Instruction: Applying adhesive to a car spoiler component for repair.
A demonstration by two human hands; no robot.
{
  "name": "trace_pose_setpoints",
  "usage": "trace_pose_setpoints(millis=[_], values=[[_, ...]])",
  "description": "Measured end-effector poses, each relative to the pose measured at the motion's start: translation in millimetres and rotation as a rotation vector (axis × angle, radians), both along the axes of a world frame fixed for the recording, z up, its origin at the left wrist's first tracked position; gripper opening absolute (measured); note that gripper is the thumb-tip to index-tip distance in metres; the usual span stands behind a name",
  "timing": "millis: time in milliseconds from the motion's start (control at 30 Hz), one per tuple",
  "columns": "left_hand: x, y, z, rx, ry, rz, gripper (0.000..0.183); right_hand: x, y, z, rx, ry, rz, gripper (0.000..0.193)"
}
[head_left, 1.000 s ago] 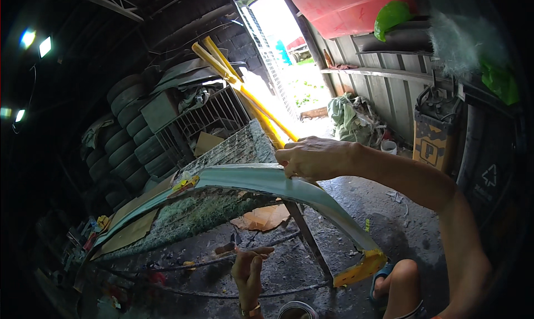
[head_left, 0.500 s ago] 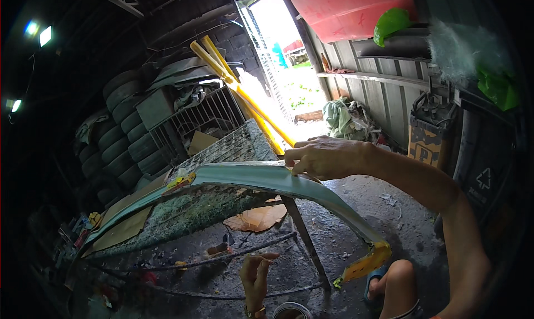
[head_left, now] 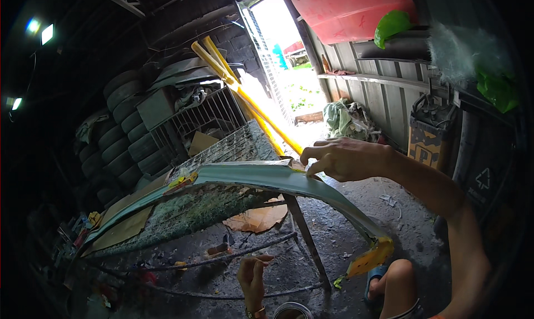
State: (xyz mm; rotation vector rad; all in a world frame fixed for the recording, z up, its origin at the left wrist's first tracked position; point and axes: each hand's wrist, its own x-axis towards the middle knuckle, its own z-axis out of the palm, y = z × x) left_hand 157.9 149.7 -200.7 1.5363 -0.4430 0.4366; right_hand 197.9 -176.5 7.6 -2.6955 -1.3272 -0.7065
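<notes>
A long, curved, pale-green panel [head_left: 261,177], perhaps a car bumper, lies across a stand, its right end bending down toward the floor. My right hand [head_left: 350,159] is over its upper edge at the right bend, fingers bent down and closed against the surface. Whatever may be between those fingertips is hidden. A bare yellowish patch shows just left of them. My left hand [head_left: 253,277] hangs low in front of the stand, apart from the panel, fingers loosely curled with a gap at the thumb and nothing seen in them. Beside it is a round can [head_left: 292,311], cut off by the lower edge.
The metal stand [head_left: 306,241] carries a rough mat [head_left: 183,213] and cardboard [head_left: 119,233]. Yellow-orange plastic [head_left: 370,259] hangs at the panel's right end. Yellow poles [head_left: 245,94] lean behind, near stacked tyres [head_left: 119,152]. A patterned box [head_left: 428,135] stands at right.
My right hand has slid a little to the right along the panel's edge, uncovering the yellowish patch. The panel's right end has shifted slightly right. My left hand has barely moved.
</notes>
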Motion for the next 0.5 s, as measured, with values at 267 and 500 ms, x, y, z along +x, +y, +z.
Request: trace_pose_setpoints(millis=[267, 500], values=[[-20.1, 26.0, -19.1, -0.021, 0.074, 0.21, 0.013, -15.3, -85.2, -95.0, 0.85, 0.278, -0.191, 0.019], [-8.1, 75.4, -40.5, -0.003, 0.055, 0.308, 0.017, -7.9, -57.6, -297.4, 1.249, 0.983, -0.231, 0.025]])
